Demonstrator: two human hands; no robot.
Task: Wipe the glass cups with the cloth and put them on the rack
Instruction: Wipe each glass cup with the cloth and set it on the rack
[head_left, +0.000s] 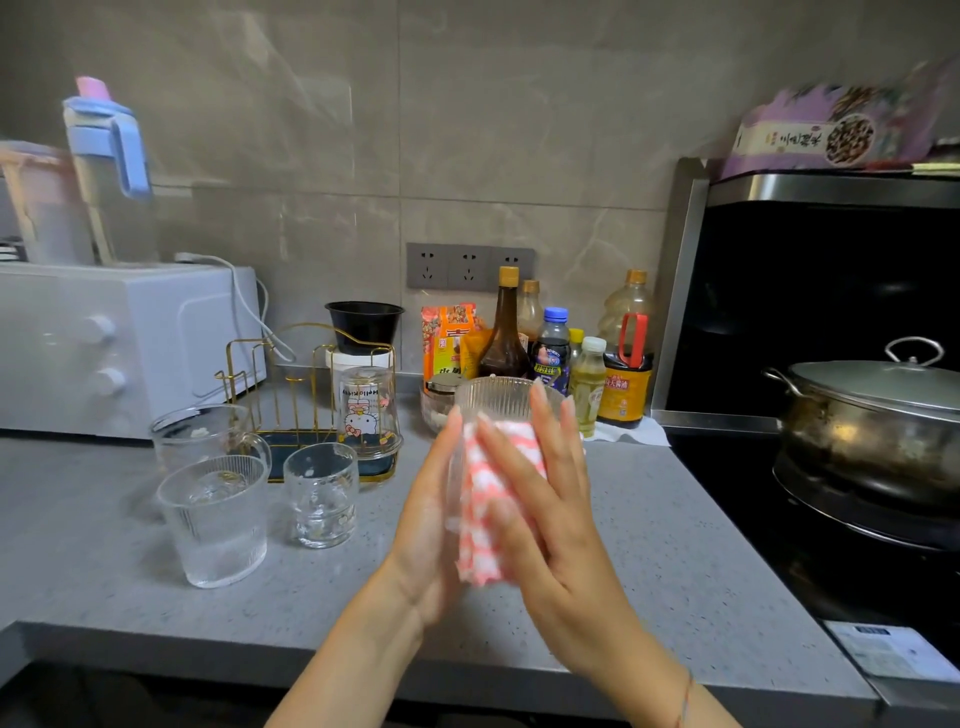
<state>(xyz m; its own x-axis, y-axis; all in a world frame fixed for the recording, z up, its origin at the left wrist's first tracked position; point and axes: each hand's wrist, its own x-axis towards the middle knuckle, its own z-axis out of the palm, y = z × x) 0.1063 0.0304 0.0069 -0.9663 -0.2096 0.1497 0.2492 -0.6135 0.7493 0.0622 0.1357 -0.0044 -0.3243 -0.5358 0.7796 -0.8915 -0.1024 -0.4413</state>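
My left hand (430, 512) holds a ribbed glass cup (497, 399) tilted above the counter, its mouth pointing away from me. My right hand (548, 512) presses a pink-and-white cloth (480, 519) against the cup's side with straight fingers lying along it. The gold wire rack (291, 382) stands at the back left with a cartoon-printed glass (369, 415) upside down on it. In front of the rack stand three more glasses: a ribbed cup (215, 525), a small tumbler (322, 496) and a handled mug (200, 436).
A white microwave (104, 348) sits at the far left. Sauce bottles (556, 348) and packets line the back wall. A lidded steel pot (872, 415) sits on the black stove at the right. The grey countertop (649, 545) runs to a front edge below my wrists.
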